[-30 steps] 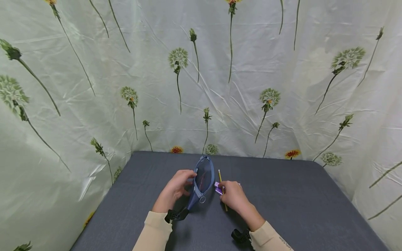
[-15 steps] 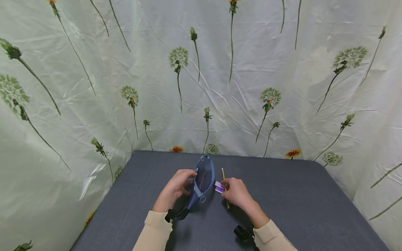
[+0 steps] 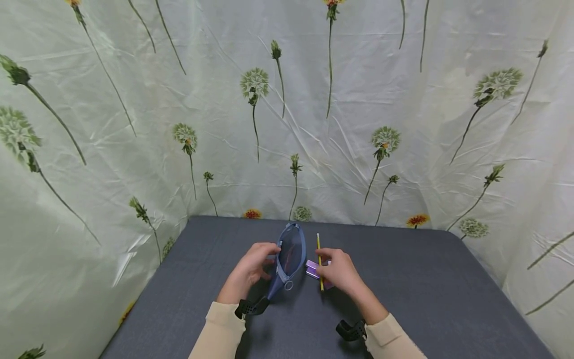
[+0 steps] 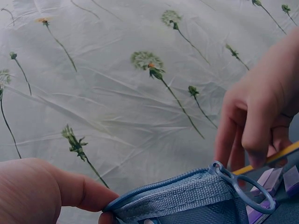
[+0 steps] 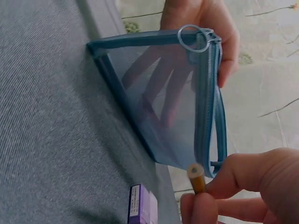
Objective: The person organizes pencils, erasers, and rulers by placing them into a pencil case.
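My left hand (image 3: 254,267) pinches the rim of a blue see-through zip pouch (image 3: 277,286), which stands upright with its mouth open. A ring pull (image 5: 192,38) hangs from its zipper, and a thin reddish shape shows through the side. Right of the pouch, my right hand (image 3: 342,271) pinches a yellow pencil (image 3: 319,243) between thumb and fingers. The pencil's flat, unsharpened end (image 5: 196,171) points at the right wrist camera and overlaps the pouch there. Beneath the right hand lie small purple-and-white blocks (image 3: 311,268), partly hidden by it.
The dark grey tabletop (image 3: 403,289) spreads around both hands. Behind it hangs a pale curtain (image 3: 215,89) printed with dandelions. Each wrist wears a black camera mount, one of them the right-hand mount (image 3: 350,330).
The right hand has lifted with the pencil and shifted slightly away from me, uncovering more of the purple-and-white blocks. The left hand and the pouch have stayed in place.
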Motion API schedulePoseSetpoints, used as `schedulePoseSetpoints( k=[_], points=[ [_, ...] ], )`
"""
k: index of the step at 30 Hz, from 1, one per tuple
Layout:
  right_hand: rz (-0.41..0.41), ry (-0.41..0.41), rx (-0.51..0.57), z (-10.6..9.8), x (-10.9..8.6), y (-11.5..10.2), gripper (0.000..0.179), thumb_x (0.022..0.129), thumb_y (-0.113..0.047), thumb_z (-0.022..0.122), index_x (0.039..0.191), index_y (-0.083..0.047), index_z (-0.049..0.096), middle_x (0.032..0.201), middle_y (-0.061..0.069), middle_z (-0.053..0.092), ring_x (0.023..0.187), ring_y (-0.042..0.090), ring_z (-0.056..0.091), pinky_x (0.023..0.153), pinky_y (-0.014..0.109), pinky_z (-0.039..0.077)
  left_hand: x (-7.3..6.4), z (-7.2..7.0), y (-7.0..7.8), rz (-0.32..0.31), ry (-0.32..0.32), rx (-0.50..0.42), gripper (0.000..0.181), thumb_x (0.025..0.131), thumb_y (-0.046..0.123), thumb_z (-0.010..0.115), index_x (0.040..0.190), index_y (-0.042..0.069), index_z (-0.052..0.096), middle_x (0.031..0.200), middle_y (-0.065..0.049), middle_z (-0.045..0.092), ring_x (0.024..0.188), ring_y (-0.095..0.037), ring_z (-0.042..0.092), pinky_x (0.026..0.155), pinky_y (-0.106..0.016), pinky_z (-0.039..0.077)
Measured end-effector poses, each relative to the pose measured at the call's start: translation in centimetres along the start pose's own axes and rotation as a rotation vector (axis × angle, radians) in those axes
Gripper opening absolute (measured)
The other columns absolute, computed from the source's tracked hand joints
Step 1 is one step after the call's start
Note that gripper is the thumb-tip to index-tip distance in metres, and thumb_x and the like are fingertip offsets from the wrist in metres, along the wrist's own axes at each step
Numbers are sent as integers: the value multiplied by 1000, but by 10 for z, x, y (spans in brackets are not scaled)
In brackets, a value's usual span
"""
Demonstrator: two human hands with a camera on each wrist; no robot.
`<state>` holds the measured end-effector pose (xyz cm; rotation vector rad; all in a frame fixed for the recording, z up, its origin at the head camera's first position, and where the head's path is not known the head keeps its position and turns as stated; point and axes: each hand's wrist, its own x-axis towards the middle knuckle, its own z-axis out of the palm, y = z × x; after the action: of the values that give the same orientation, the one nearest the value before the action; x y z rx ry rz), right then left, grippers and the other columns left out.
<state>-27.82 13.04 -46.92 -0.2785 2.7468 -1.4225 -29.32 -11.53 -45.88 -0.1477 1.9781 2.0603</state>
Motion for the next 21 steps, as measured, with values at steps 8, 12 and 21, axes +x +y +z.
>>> schedulePoseSetpoints(
  k=[8,12,21],
  points=[
    [20,41,63,-4,-2,-4,51,78,-1,68,129,-7,67,112,17,67,51,19,63,52,40,55,-1,0,-2,-8,6,9,22,91,18,62,101,-2,64,134,-22,50,126,-52,44,83,-81,36],
    [17,32,120,-4,-2,-4,52,79,0,67,130,-10,67,116,19,65,54,21,65,56,45,57,-1,0,-3,-10,7,10,18,91,18,62,97,0,64,134,-22,50,125,-51,45,84,-81,36],
    [-15,61,148,-12,2,-17,46,81,2,66,124,-13,71,106,15,68,60,27,66,58,47,55,1,2,-1,-9,0,14,19,91,19,62,97,0,63,137,-22,49,127,-51,43,85,-80,36]
  ],
)
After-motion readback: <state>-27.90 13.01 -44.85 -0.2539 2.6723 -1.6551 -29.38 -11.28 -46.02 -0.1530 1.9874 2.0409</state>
